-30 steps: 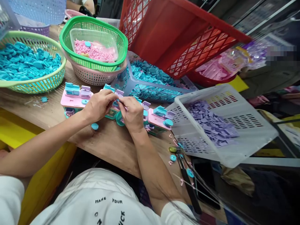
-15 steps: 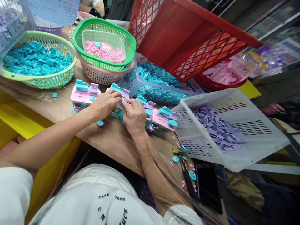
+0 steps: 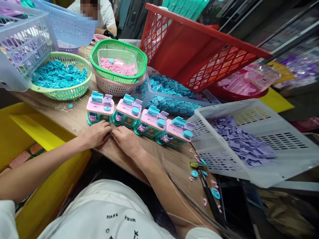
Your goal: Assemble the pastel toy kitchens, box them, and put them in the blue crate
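Note:
Several pink-and-teal toy units stand in a row on the wooden table point(image 3: 74, 116); the leftmost toy point(image 3: 100, 111) and the rightmost toy point(image 3: 177, 131) bound the row. Both my hands rest low on the table just in front of the row, fingertips meeting. My left hand point(image 3: 96, 134) has its fingers curled down onto the tabletop, and what is under them is hidden. My right hand point(image 3: 126, 139) lies palm down with its fingers stretched toward the left hand. Neither hand touches the toys.
Behind the row are a green basket of teal parts point(image 3: 59, 76), a green basket with a tub of pink parts point(image 3: 117, 63), a tilted tray of teal parts point(image 3: 169, 89) and a red crate point(image 3: 199, 49). A white tray of purple parts point(image 3: 244, 142) sits right, a yellow bin point(image 3: 37, 139) left. Another person sits at the back.
Both hands have come off the second toy and dropped to the table in front of the row. The loose teal cap that lay there is no longer visible. The camera tilted up.

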The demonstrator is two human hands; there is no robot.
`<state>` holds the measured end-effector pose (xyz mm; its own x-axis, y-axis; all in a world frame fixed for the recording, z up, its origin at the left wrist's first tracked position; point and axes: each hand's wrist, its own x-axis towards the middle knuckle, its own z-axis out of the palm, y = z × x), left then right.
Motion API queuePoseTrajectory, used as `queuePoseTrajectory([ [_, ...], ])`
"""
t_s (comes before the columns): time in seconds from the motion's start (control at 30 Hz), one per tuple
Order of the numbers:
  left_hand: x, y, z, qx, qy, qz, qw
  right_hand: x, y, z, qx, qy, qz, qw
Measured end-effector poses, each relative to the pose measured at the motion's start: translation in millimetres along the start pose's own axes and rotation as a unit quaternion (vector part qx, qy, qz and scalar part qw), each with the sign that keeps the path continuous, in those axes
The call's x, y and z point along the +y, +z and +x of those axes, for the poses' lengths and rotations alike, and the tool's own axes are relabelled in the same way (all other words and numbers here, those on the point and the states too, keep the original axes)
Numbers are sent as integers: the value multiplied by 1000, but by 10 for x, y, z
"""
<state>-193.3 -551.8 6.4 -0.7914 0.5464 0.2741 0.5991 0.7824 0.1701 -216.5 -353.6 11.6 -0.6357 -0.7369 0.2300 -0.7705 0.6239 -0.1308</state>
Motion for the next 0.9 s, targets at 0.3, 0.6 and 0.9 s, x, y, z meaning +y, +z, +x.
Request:
queuePoseTrajectory([
  [0.3,-494,-565,395,193,-6,-8,981,321,-269,741,206,-38,10,978],
  [0.6,-655,-498,381,213,38,-72,974,401,-138,830,202,-73,55,975],
  [0.9,-651,-332,237,278,130,-15,952,386,-174,738,195,-96,-23,976],
])
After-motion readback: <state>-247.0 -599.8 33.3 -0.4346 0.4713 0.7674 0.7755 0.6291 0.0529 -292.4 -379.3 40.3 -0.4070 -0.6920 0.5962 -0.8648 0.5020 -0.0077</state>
